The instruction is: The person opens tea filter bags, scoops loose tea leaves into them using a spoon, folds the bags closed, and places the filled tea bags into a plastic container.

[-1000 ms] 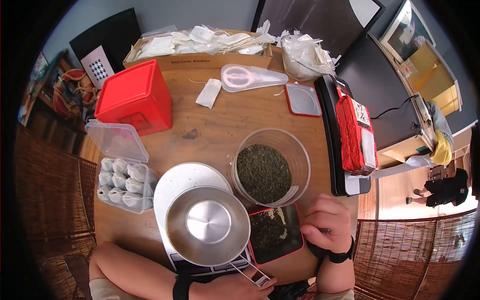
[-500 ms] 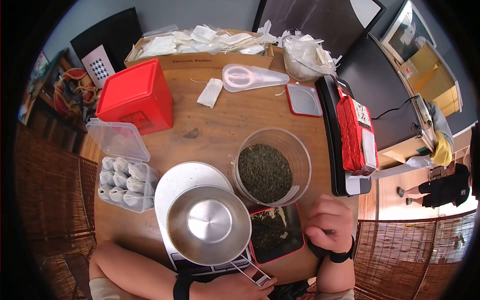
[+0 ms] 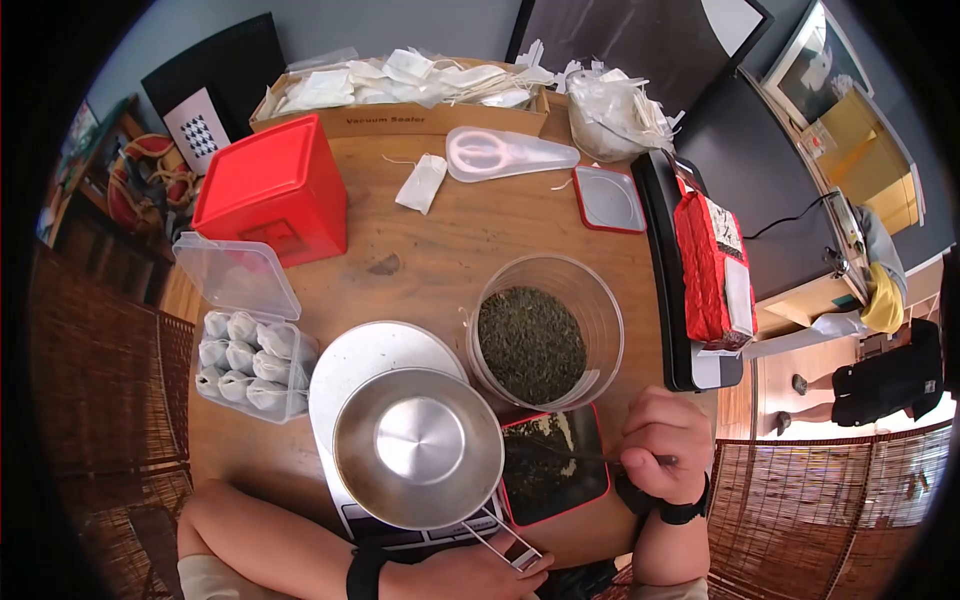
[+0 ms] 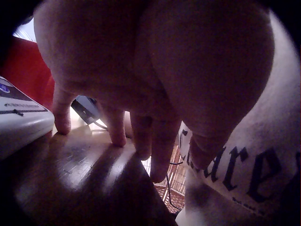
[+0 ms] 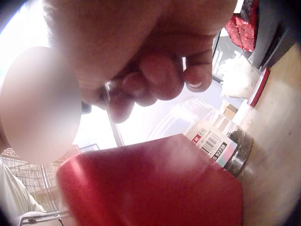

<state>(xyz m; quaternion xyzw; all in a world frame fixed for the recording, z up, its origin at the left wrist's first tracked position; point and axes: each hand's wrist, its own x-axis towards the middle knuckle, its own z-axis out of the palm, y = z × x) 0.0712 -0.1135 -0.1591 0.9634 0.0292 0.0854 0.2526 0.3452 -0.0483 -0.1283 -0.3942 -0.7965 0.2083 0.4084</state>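
On the near part of the tabletop, a shallow, open red-rimmed tin (image 3: pixel 606 470) holds loose dark leaf (image 3: pixel 530 480) with pale streaks showing, and a slim dark tool (image 3: pixel 613 460), gripped in the right hand (image 3: pixel 662 450), reaches leftward over it, its tip hard to make out. Just beyond stands an upright, clear round tub (image 3: pixel 602 325), part filled with dry green-brown leaf. Left of the tin, a shiny steel bowl (image 3: pixel 417 440) sits upright on a white scale (image 3: pixel 335 375), its handle (image 3: pixel 487 540) pointing near and right.
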